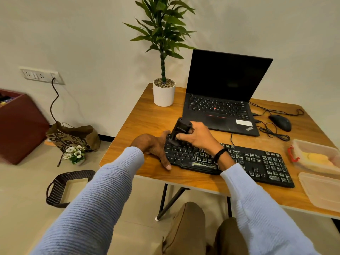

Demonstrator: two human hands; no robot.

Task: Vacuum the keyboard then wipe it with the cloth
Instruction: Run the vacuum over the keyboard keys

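Wooden surface (147, 115), centre frame: right hand (196, 135) grips a small vacuum (179, 132) on the keyboard's (257, 162) left end; left hand (154, 146) steadies it, fingers spread. Vacuuming looks early; no cloth clearly visible.

The person is wearing a pale lavender-blue ribbed knit sweater, its long sleeves (95, 196) reaching to both wrists. A thin black band (220, 154) is circling the right wrist. Olive-brown trousers (189, 227) are covering both knees at the near edge.

Black keyboard (257, 162) flat on table edge; small black vacuum (179, 131) tilted on its left keys.
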